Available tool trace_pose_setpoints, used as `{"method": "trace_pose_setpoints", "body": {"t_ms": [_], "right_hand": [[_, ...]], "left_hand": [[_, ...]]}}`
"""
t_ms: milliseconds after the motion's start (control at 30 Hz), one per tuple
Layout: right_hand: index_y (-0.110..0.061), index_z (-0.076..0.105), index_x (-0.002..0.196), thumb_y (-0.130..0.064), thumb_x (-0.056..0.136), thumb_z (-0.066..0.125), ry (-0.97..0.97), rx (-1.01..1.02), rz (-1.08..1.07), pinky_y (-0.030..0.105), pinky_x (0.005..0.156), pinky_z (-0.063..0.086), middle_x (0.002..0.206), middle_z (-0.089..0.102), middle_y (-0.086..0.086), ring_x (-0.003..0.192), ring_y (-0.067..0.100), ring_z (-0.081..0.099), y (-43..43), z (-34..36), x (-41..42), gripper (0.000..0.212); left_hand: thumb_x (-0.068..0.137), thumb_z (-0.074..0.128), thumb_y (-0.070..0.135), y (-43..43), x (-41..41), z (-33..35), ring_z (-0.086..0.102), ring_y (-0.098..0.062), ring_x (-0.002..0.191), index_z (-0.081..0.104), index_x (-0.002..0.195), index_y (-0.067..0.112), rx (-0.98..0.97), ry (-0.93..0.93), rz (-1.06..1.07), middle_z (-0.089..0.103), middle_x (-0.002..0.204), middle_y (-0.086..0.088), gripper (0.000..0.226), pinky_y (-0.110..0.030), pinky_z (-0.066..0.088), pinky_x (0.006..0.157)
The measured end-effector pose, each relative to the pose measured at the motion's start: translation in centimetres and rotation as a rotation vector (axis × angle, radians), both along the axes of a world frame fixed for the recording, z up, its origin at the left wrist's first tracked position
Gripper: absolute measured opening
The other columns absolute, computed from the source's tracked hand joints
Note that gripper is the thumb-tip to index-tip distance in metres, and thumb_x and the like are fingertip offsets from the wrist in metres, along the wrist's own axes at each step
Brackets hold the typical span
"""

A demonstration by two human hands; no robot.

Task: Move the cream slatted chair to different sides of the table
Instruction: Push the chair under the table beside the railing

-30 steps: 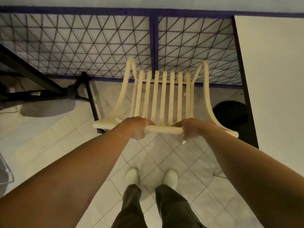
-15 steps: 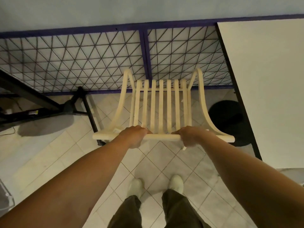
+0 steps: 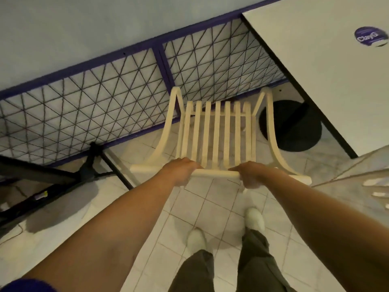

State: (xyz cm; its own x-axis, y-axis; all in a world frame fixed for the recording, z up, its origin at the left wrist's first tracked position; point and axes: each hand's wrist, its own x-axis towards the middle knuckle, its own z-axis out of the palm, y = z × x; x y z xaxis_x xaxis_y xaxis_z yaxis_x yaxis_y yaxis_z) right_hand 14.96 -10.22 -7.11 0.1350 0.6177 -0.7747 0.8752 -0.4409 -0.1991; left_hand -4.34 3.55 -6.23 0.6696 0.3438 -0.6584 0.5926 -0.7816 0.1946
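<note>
Cream slatted chair sits directly ahead of both hands, seen from above and behind. Its back is a row of 7 narrow vertical slats between 2 curved side rails that sweep outward and down to a straight rounded top rail nearest the person. The paint is a pale, even cream, and the floor tiles show through the gaps between the slats.

Left hand is closed over the top rail left of its middle, fingers wrapped around the bar. Right hand is closed around the same rail right of its middle, knuckles up. A bare stretch of rail runs between the 2 hands, and short ends of it stick out beyond each.

White table lies ahead and to the right of the right hand, with a round purple sticker on its top and a dark round base just beside the chair's right side rail. A purple-framed mesh fence stands beyond the chair, ahead of the left hand. Below the hands, 2 white shoes stand on the pale tiled floor.
</note>
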Motion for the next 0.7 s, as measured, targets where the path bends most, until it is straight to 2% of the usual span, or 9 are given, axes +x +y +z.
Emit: {"method": "trace_pose_setpoints", "body": {"t_ms": [100, 200, 333, 500, 633, 700], "right_hand": [[-0.034, 0.042, 0.147, -0.003, 0.087, 0.064, 0.027, 0.048, -0.067, 0.035, 0.089, 0.054, 0.115, 0.064, 0.002, 0.098, 0.020, 0.064, -0.5, -0.5, -1.4, 0.071], [-0.034, 0.046, 0.144, -0.005, 0.086, 0.064, 0.058, 0.075, -0.127, 0.036, 0.089, 0.054, 0.112, 0.063, 0.000, 0.096, 0.019, 0.063, -0.8, -0.9, -2.2, 0.067], [-0.033, 0.048, 0.141, -0.007, 0.087, 0.062, 0.062, 0.093, -0.121, 0.038, 0.092, 0.051, 0.114, 0.063, 0.000, 0.100, 0.020, 0.061, -0.1, -0.9, -2.5, 0.062], [-0.029, 0.052, 0.137, -0.008, 0.086, 0.061, 0.052, 0.109, -0.119, 0.037, 0.088, 0.052, 0.111, 0.063, 0.001, 0.096, 0.021, 0.060, 0.9, -1.2, -2.3, 0.056], [-0.031, 0.051, 0.136, -0.014, 0.084, 0.064, 0.118, 0.116, -0.087, 0.035, 0.084, 0.050, 0.110, 0.062, -0.002, 0.095, 0.019, 0.059, 0.4, -0.7, -1.5, 0.056], [-0.035, 0.042, 0.143, -0.016, 0.084, 0.065, 0.137, 0.111, -0.081, 0.034, 0.083, 0.048, 0.114, 0.061, -0.001, 0.094, 0.018, 0.057, -0.1, -0.7, -1.1, 0.066]], "left_hand": [[0.088, 0.059, -0.003, 1.2, -0.5, 0.2, 0.059, -0.029, 0.101, 0.045, 0.146, 0.044, 0.001, 0.021, -0.065, 0.056, 0.121, -0.006, 0.075, -0.038, 0.048, 0.078], [0.089, 0.055, -0.004, 2.3, -0.4, 0.3, 0.055, -0.025, 0.091, 0.043, 0.146, 0.046, 0.012, 0.031, -0.125, 0.056, 0.118, -0.006, 0.076, -0.036, 0.044, 0.073], [0.090, 0.054, -0.005, 3.9, 0.2, 0.2, 0.052, -0.021, 0.083, 0.046, 0.145, 0.047, 0.040, 0.029, -0.179, 0.057, 0.116, -0.003, 0.076, -0.034, 0.041, 0.067], [0.090, 0.056, -0.001, 5.1, 0.9, 0.4, 0.049, -0.019, 0.080, 0.049, 0.140, 0.051, 0.105, 0.015, -0.213, 0.061, 0.114, 0.000, 0.073, -0.033, 0.039, 0.068], [0.089, 0.058, 0.009, 5.1, 1.0, 0.2, 0.051, -0.018, 0.081, 0.049, 0.138, 0.054, 0.098, 0.040, -0.192, 0.064, 0.112, 0.003, 0.067, -0.034, 0.045, 0.069], [0.088, 0.060, 0.020, 5.2, 0.9, -0.1, 0.056, -0.017, 0.085, 0.048, 0.137, 0.057, 0.080, 0.039, -0.166, 0.065, 0.112, 0.006, 0.063, -0.032, 0.046, 0.071]]}}
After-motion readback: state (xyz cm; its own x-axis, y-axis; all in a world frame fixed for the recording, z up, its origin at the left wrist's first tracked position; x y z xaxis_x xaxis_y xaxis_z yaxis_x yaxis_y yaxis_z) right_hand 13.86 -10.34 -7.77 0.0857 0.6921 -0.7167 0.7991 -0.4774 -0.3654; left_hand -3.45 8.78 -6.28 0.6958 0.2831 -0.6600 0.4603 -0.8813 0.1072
